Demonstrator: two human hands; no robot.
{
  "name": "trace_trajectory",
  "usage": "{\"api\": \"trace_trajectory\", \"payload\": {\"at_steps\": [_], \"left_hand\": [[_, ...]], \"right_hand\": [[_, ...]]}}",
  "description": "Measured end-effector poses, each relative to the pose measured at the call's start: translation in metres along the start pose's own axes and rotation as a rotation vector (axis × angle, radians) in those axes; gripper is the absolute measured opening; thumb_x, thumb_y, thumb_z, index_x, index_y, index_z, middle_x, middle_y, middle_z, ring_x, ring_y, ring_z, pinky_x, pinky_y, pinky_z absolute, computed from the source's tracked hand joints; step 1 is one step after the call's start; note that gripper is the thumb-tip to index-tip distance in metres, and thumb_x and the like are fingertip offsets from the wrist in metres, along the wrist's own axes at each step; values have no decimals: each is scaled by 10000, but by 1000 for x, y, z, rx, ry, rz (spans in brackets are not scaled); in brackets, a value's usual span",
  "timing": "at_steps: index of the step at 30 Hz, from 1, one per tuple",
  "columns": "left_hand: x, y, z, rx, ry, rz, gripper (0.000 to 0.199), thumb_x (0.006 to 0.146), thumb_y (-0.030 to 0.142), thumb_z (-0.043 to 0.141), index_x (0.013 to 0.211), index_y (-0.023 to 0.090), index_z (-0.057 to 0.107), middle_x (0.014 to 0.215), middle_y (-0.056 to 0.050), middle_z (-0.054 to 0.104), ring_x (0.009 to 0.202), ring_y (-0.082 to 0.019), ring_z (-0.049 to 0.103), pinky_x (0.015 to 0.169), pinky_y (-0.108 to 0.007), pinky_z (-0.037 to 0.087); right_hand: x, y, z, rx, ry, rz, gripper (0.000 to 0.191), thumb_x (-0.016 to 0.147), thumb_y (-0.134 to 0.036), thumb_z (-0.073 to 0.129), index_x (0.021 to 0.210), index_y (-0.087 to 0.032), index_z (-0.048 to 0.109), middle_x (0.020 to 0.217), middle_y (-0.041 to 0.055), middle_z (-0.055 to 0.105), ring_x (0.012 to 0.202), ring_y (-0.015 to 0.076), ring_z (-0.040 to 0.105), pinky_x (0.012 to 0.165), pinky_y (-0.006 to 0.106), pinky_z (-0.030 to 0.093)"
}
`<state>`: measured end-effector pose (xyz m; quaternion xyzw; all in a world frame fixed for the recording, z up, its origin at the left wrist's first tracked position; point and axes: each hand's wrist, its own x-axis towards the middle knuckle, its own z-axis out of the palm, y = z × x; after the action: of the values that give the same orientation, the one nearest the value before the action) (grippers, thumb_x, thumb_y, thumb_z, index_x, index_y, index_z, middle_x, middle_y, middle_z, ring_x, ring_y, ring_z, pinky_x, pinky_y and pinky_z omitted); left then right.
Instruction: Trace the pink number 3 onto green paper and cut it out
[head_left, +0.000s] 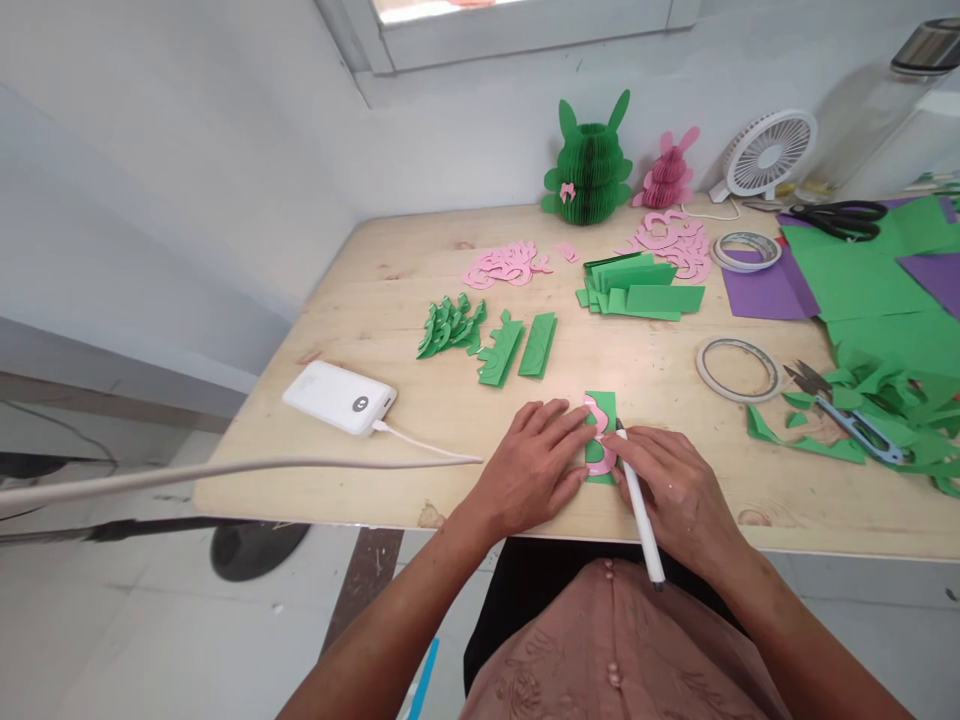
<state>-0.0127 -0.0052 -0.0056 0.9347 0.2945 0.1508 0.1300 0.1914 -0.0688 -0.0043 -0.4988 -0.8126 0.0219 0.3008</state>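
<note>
A small green paper piece lies near the table's front edge, with a curved pink cutout on top of it. My left hand rests flat with its fingers spread, the fingertips pressing the left side of the cutout and paper. My right hand is closed around a white pen, whose dark tip touches the right side of the green paper. Two green strips, one marked with a curved outline and one partly cut, lie beyond my left hand.
A white power bank with a cable lies left. Behind are green strips, pink cutouts, a green paper figure and a fan. Tape rolls, scissors, a cutter and green scraps occupy the right.
</note>
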Motion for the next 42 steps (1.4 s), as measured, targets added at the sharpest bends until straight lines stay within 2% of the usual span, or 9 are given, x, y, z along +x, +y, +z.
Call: {"api": "trace_trajectory", "payload": {"at_steps": [16,22,33,42], "left_hand": [[0,0,-2,22,-31,5,428,933,290,455,1349,203,509,1498,-26,435,1346,-283,373,1130,-477,272],[0,0,-1,15,-37,-3,434,933,292,453,1355,206,503,1511,-19,416,1350,-288,364,1135,-487,265],[1,1,-3,30,-40,-8,425,923,297,476,1337,215,520,1498,-86,422,1365,-287,361,1122,-492,291],[0,1,-2,24,-49,-14,422,931,297,459,1341,216,514,1511,-62,406,1374,-285,343,1134,-481,264]], "right_hand": [[0,0,-1,-8,2,-13,279,919,-125,509,1182,-154,599,995,97,728,975,247,650,848,404,484],[-1,1,1,-32,20,37,310,905,-124,518,1205,-156,593,1041,100,721,1047,267,622,893,424,473],[-1,2,1,-31,-4,38,368,910,-140,487,1265,-186,569,1040,102,726,1045,268,640,884,437,487],[-1,1,0,-33,-17,34,340,904,-119,504,1237,-151,570,1037,106,719,1056,267,620,886,420,470]]}}
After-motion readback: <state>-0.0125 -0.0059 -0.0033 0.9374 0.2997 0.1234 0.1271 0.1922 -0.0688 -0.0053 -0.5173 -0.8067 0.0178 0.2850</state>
